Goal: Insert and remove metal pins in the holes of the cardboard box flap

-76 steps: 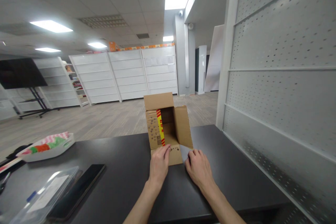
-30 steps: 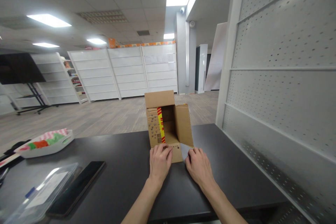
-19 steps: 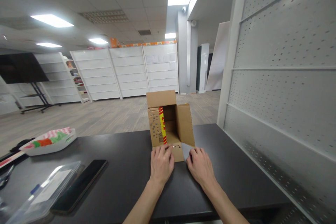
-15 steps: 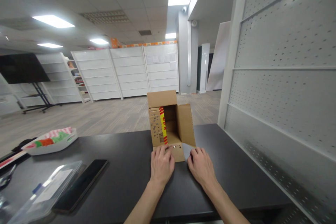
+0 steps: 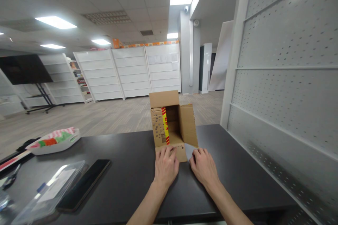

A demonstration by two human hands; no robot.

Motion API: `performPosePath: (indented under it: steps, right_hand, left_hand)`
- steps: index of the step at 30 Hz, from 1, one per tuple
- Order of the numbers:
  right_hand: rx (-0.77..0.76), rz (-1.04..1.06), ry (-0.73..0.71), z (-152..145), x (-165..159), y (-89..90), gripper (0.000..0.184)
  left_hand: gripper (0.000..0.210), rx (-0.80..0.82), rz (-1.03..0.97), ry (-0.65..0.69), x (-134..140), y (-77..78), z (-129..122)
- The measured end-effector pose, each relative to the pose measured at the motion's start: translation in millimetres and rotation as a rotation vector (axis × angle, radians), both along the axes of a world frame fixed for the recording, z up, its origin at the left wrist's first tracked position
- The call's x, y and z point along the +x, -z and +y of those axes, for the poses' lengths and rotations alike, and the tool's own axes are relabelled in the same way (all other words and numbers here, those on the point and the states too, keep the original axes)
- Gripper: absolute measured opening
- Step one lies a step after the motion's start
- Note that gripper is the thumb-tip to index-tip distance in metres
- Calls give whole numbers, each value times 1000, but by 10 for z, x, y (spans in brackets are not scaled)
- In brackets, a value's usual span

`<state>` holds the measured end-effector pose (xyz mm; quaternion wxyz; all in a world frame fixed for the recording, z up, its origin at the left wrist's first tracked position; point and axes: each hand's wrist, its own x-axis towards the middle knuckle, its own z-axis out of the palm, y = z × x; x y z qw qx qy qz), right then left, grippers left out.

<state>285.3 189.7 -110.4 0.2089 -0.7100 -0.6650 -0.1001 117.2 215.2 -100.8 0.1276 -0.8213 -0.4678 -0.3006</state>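
Observation:
An open cardboard box [image 5: 160,126] stands on the black table, its opening toward me and its inside dark. Yellow and red tape [image 5: 166,126] runs down its left flap. My left hand [image 5: 167,165] lies palm down on the lower front flap [image 5: 181,154], fingers stretched forward. To the right, my right hand [image 5: 204,165] rests on the table with its fingers curled in and nothing visible in them. Its knuckles are close to the lower corner of the right flap [image 5: 188,124]; I cannot tell if they touch. A pale grey patch shows between the two flaps.
On the left of the black table [image 5: 126,175] lie a phone [image 5: 84,184], a clear plastic case [image 5: 54,190], scissors [image 5: 12,179] and a white tray [image 5: 54,147] with colourful cloth. A perforated white panel [image 5: 277,112] borders the right side.
My left hand has shifted very slightly to the right on the flap. The whole view has also drifted a little; box and right hand look otherwise unchanged.

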Motion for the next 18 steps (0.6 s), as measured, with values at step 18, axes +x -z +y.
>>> performPosePath:
  steps: [18]
  right_hand:
    - [6,-13,1,5,5,8,15]
  left_hand:
    - [39,-38,-15,45,5,14,7]
